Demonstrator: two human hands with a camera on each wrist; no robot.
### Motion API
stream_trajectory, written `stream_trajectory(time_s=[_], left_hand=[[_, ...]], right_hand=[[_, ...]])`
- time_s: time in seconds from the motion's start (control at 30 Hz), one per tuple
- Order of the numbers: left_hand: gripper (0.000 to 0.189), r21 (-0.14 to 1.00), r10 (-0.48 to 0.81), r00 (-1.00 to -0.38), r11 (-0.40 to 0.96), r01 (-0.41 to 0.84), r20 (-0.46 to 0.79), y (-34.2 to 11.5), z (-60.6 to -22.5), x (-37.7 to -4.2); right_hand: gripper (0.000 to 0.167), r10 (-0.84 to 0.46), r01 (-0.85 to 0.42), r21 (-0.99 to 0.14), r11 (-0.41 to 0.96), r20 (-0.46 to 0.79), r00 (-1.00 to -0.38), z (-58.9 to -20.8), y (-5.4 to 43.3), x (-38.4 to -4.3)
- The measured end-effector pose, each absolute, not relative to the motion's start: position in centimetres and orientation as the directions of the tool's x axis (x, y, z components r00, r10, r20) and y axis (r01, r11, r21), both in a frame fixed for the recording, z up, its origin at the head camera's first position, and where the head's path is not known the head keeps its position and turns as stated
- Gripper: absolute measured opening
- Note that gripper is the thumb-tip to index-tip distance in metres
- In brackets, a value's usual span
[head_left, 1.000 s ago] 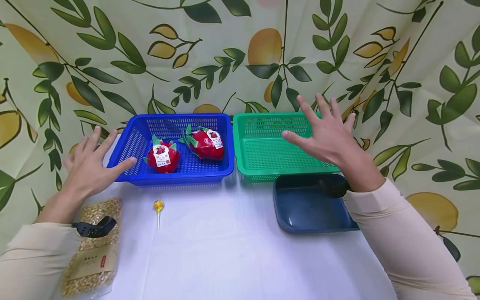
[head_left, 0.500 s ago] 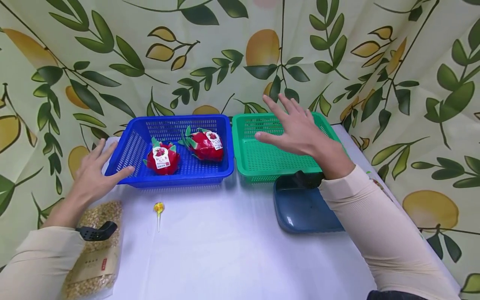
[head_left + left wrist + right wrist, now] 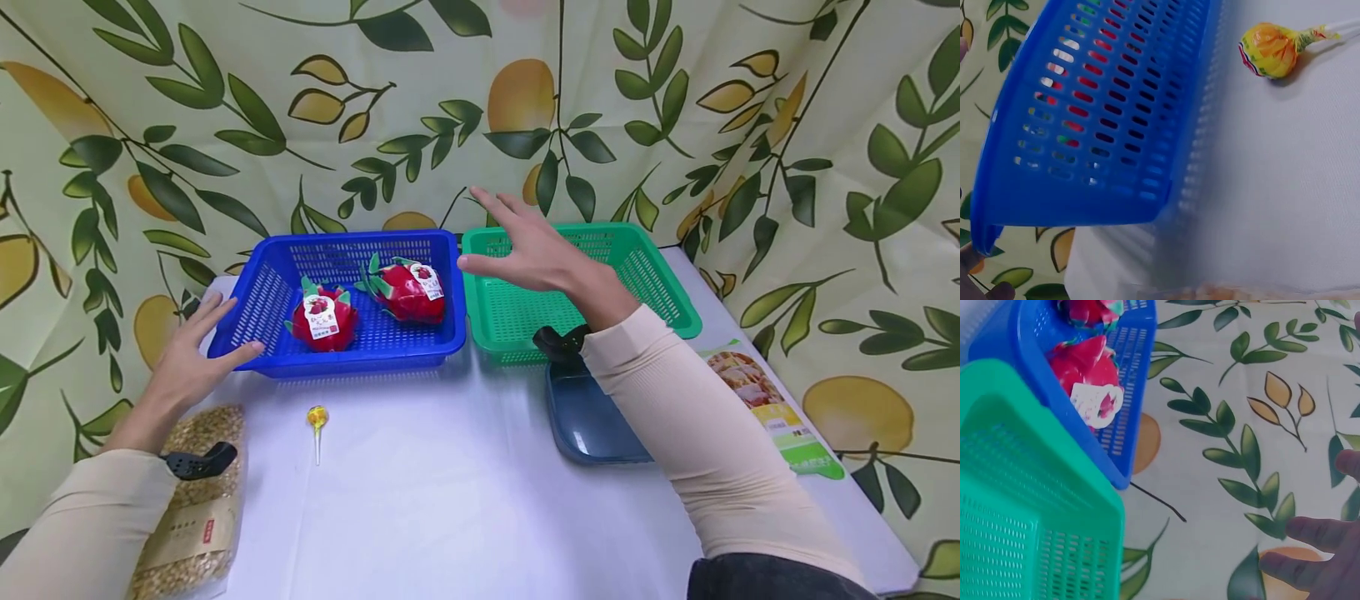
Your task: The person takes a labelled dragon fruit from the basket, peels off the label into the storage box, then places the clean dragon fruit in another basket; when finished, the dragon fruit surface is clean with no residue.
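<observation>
Blue bskt (image 3: pixel 360 362) nr L hand (image 3: pixel 186 362), green bskt (image 3: pixel 637 265) nr R hand (image 3: pixel 538 252), each grip spread apart.

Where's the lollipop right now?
In the head view, the lollipop lies left of centre on the white tabletop, on the near side of the blue basket and right of the bag of grains.

The bkgd is filled by a big cream cloth hanging (image 3: pixel 427 167), printed w/ dark green leaves (image 3: pixel 201 62), small yellow leaves (image 3: pixel 319 106) & round orange fruit (image 3: pixel 521 94). Soft folds can be seen in it, esp. on the R side. Below it, a flat table topped w/ smooth white cloth (image 3: pixel 450 517) is lit by pale, bluish light, w/ soft shadows.
</observation>
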State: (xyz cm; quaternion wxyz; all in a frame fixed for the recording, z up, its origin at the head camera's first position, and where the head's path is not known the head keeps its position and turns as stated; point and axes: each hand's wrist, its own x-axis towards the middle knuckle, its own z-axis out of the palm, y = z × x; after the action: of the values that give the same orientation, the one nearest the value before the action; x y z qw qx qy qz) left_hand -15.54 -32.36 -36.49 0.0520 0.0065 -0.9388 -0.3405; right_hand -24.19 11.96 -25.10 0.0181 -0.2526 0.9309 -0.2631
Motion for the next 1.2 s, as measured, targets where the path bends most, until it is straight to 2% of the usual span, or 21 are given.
stream_trajectory(time_s=[0.33,0.7,1.2], left_hand=[[0.084,0.697,-0.057,-0.998,0.717,-0.019,0.032,-33.4,-38.0,-16.1],[0.082,0.644,-0.051,-0.998,0.765,-0.014,0.039,-33.4,-39.4,-16.4],[0.088,0.638,-0.077,-0.996,0.769,-0.033,0.042,-33.3,-39.9,-16.5]], right_hand=[[0.099,-0.476,-0.435,-0.559,0.706,0.080,-0.876,-26.1,8.5,-26.1],[0.107,-0.492,-0.389,-0.651,0.652,0.026,-0.870,-28.7,4.8,-28.3],[0.108,-0.417,-0.171,-0.712,0.681,-0.185,-0.890,-31.5,0.6,-30.5]])
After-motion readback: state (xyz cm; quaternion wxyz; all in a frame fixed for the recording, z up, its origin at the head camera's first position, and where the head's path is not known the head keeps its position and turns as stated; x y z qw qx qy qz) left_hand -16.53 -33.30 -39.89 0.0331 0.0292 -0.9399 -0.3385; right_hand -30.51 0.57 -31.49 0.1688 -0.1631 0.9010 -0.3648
